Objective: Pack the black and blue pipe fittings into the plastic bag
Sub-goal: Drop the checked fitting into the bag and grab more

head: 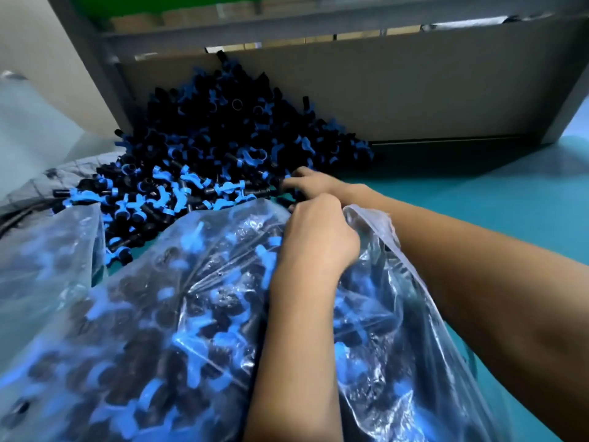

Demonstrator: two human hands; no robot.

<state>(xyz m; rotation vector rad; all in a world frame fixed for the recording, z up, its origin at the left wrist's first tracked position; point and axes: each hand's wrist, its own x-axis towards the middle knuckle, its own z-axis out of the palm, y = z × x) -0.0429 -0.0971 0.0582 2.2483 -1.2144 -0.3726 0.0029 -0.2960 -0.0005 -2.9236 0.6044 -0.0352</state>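
Fittings pile (223,148) lies beyond bag mouth; my right hand (306,181) nearer, fingers curled among fittings, grasp unclear; left hand (318,231) grips plastic bag (191,314) rim.

Left hand (318,231) grips plastic bag (178,314); right hand (307,181) touches fittings (223,138).

Black and blue pipe fittings (204,138), clear plastic bag (178,314), teal table (478,199), brown cardboard wall (382,90).

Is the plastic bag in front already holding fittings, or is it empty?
Holding many. Black and blue fittings show through the clear plastic bag, whose mouth the left hand grips. How full it is, I cannot tell.
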